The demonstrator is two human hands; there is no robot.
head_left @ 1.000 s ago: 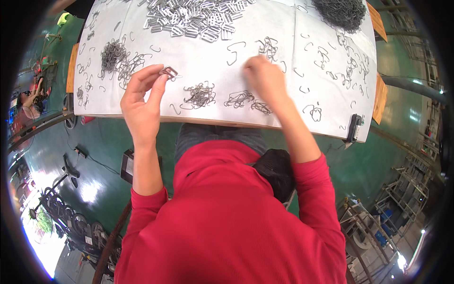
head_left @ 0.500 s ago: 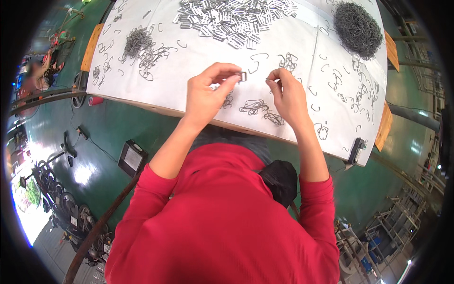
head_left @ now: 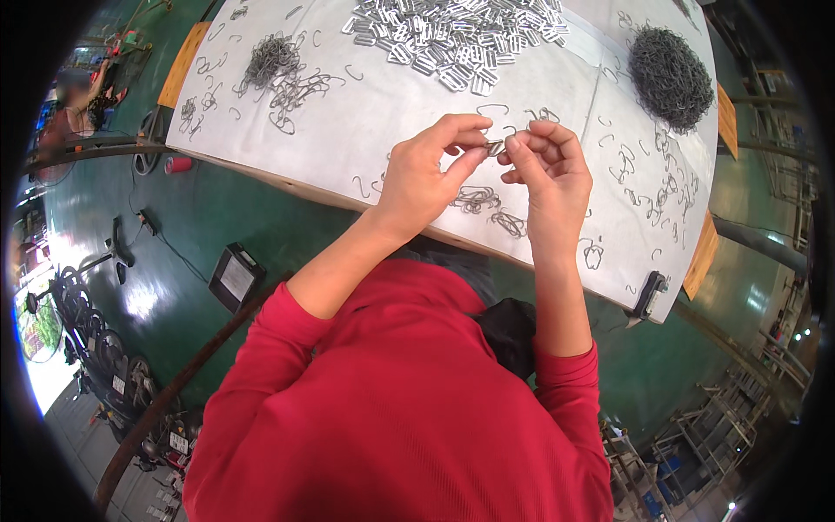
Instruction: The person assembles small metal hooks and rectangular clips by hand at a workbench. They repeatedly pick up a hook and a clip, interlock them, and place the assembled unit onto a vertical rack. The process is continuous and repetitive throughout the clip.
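Observation:
My left hand (head_left: 424,178) pinches a small metal buckle (head_left: 494,148) between thumb and fingertips, above the near part of the white-covered table. My right hand (head_left: 555,183) meets it from the right, thumb and forefinger closed at the buckle's edge. Whatever those right fingertips hold is too small to tell. Bent wire hooks (head_left: 477,199) lie in a loose bunch just below the hands, with another small bunch of hooks (head_left: 509,224) beside it. Beyond the hands spreads a heap of flat silver slotted buckles (head_left: 452,43).
A dense mound of dark wire hooks (head_left: 670,78) stands at the far right, a smaller tangled pile (head_left: 271,63) at the left. Loose hooks are scattered over the white table cover (head_left: 383,122). A black device (head_left: 649,294) sits at the near right corner. A black-framed box (head_left: 236,277) is on the green floor.
My hands have come together; the right fingertips now meet the buckle held in my left hand, which has moved right. The view has shifted slightly.

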